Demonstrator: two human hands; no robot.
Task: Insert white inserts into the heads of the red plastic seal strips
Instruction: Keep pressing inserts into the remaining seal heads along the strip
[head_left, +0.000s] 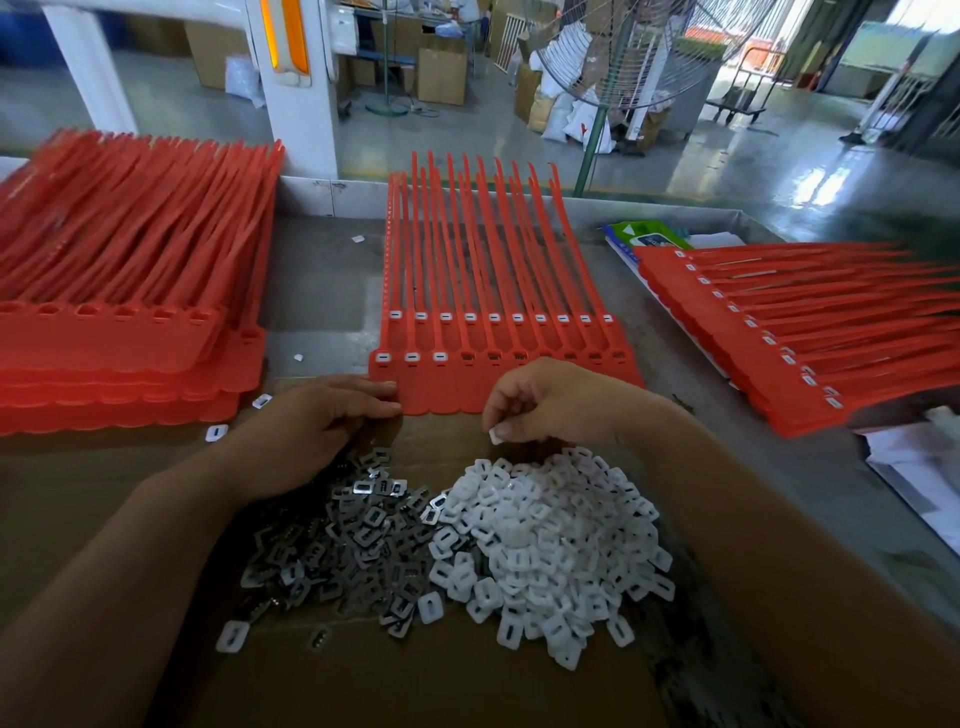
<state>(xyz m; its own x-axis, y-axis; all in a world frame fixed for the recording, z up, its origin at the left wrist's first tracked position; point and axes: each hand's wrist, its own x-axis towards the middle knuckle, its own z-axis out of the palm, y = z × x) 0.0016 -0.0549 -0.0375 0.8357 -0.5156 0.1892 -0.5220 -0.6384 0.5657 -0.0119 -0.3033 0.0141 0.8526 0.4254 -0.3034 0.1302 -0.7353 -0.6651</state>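
Note:
A sheet of joined red seal strips (498, 338) lies in the middle of the table, tails pointing away. Its front row of heads shows three white inserts at the left; the other heads look dark inside. My left hand (332, 415) rests with straight fingers on the sheet's near left corner. My right hand (540, 400) hovers over the near edge of the sheet and pinches one white insert (495, 435) between its fingertips. A heap of white inserts (550, 540) lies on brown cardboard (441, 686) just below my hands.
A pile of grey metal clips (343, 540) lies left of the white heap. A stack of red strips (119, 312) sits at the left, another stack with white inserts (800, 332) at the right. Loose inserts dot the grey table (322, 270). A fan stands beyond the far edge.

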